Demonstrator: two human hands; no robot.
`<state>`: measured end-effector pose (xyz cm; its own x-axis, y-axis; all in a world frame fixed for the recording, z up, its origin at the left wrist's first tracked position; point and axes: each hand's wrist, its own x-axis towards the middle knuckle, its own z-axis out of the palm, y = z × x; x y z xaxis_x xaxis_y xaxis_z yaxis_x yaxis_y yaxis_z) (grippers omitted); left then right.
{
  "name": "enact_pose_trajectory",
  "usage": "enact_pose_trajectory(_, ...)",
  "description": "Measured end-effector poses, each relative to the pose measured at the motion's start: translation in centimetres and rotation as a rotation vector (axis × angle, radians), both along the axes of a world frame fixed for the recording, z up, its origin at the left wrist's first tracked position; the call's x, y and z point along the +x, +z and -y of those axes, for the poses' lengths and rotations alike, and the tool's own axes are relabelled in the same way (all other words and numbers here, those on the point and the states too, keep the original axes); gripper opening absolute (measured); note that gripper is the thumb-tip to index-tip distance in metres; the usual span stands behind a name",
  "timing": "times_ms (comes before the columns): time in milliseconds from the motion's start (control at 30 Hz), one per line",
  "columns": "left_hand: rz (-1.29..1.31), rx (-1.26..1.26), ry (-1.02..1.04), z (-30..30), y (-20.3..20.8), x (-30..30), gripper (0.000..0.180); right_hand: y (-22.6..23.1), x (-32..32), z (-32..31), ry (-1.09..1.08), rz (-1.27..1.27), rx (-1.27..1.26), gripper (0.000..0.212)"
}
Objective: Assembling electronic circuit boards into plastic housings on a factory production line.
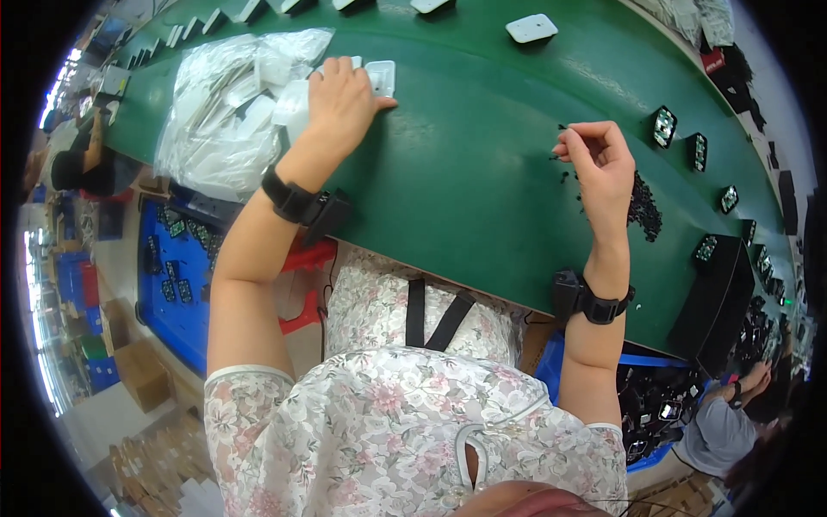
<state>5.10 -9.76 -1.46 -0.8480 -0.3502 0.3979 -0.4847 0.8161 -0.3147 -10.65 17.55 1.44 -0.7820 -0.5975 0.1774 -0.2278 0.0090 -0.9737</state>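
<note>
My left hand (pixel 340 95) is at the edge of a clear plastic bag (pixel 228 103) of white plastic pieces. Its fingers curl over a shallow white plastic cover (pixel 382 79), the thumb at the near edge; the palm side is hidden. My right hand (pixel 601 164) is raised over the table with thumb and fingers pinched on a small black part (pixel 562 127). Below and beside that hand lies a heap of small black parts (pixel 644 211), partly covered by the wrist. A few loose ones are scattered by the fingers.
Black-and-white units (pixel 531 29) line the far side of the green table (pixel 465 164). Black housings with circuit boards (pixel 663 127) run down the right. A black box (pixel 711 297) stands at the right edge. Blue bins (pixel 155 302) sit below the table; other people work left and right.
</note>
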Motion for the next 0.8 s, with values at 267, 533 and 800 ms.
enact_pose_trajectory(267, -0.226, 0.194, -0.293, -0.5, 1.4, -2.1, 0.015, 0.3, 0.2, 0.1, 0.072, 0.180, -0.106, 0.012)
enact_pose_trajectory(533, -0.489, 0.532, -0.525, -9.7, 2.8, -5.8, 0.016, 0.7, 0.6, 0.0, 0.098, 0.310, -0.197, 0.011)
enact_pose_trajectory(800, -0.561, 1.943, -0.441, -12.5, 0.6, -6.4, 0.015, 0.1, 1.5, 0.4, 0.083, 0.293, -0.230, 0.008)
